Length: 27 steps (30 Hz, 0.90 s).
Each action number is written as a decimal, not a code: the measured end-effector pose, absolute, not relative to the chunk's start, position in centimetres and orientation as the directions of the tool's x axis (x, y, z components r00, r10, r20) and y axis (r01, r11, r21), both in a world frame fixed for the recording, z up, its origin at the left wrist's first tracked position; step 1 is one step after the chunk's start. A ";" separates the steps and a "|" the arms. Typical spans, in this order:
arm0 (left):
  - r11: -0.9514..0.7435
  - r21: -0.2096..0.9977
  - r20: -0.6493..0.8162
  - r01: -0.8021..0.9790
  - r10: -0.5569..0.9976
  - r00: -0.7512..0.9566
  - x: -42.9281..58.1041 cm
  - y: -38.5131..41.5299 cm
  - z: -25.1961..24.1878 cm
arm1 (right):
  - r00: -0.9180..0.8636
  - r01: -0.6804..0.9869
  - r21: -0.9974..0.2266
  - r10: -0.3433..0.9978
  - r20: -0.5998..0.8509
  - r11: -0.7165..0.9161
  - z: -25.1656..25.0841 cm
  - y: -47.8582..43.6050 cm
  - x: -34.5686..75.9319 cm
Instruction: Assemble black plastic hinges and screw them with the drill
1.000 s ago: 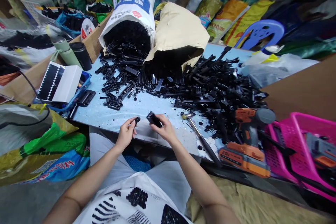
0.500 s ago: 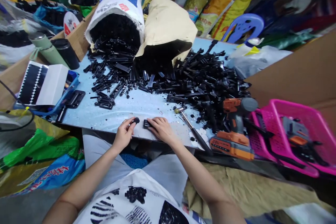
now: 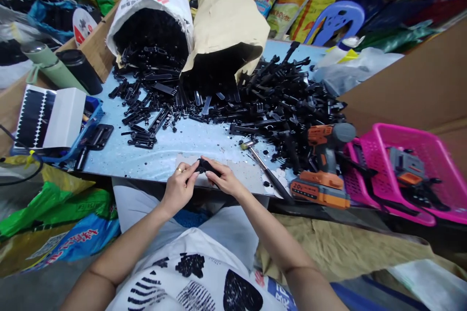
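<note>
Near the table's front edge, my left hand [image 3: 181, 183] and my right hand [image 3: 223, 177] meet over small black plastic parts [image 3: 204, 165]. The left fingertips pinch a small dark piece against the end of the black part that my right fingers are wrapped round. Fingers cover much of both pieces, so I cannot tell whether they are joined. To the right of my hands lies a hammer [image 3: 268, 170], its head toward the pile. A heap of black plastic parts [image 3: 288, 102] spreads behind it, with smaller black parts [image 3: 140, 129] to the left.
A white sack [image 3: 153, 5] and a tan sack [image 3: 229, 14] spill parts at the back. Right stand an orange cordless drill [image 3: 323, 170] and a pink basket [image 3: 419, 141]. Left are a blue tray [image 3: 93, 116], a black cup [image 3: 80, 70] and a green bottle [image 3: 54, 68].
My hands have come together. The small piece in my left hand now meets the black part, which my right hand has lifted from the table edge. The view has shifted slightly.
</note>
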<state>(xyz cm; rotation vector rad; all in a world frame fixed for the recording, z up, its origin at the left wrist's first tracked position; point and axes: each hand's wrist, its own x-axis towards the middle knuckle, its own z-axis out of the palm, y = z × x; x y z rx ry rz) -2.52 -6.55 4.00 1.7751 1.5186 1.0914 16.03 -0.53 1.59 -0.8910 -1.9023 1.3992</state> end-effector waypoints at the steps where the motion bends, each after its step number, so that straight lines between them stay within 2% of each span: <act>1: -0.217 0.812 0.232 0.542 0.972 0.041 -2.5 -6.6 4.0 | -0.582 0.163 -0.960 0.807 0.094 0.229 1.6 -0.6 16.2; 5: -0.270 0.771 0.252 0.577 0.961 0.114 -2.6 -6.3 4.6 | -0.577 0.173 -0.952 0.810 0.111 0.253 1.8 -0.8 16.7; 11: -0.350 0.791 0.314 0.501 0.936 0.159 -2.8 -5.0 5.8 | -0.469 0.067 -0.997 0.883 0.012 0.048 2.8 -1.1 15.9; 14: -0.326 0.777 0.309 0.538 0.943 0.125 -2.8 -5.2 5.5 | -0.480 0.152 -0.953 0.862 0.161 0.262 3.4 -0.6 15.8; 17: -0.310 0.761 0.319 0.570 0.944 0.087 -2.4 -5.8 4.9 | -0.559 0.230 -0.837 0.771 0.304 0.497 4.0 -0.1 15.9; 19: -0.310 0.766 0.366 0.564 0.931 0.014 -1.7 -6.1 4.6 | -0.544 0.248 -0.817 0.772 0.327 0.521 4.2 -0.2 15.6; 23: -0.320 0.790 0.488 0.523 0.844 -0.221 0.2 -5.9 4.5 | -0.409 0.247 -0.855 0.849 0.335 0.457 4.1 -1.3 14.0; 27: -0.390 0.782 0.564 0.486 0.774 -0.287 0.9 -5.3 4.8 | -0.358 0.238 -0.843 0.850 0.386 0.483 4.2 -2.3 12.5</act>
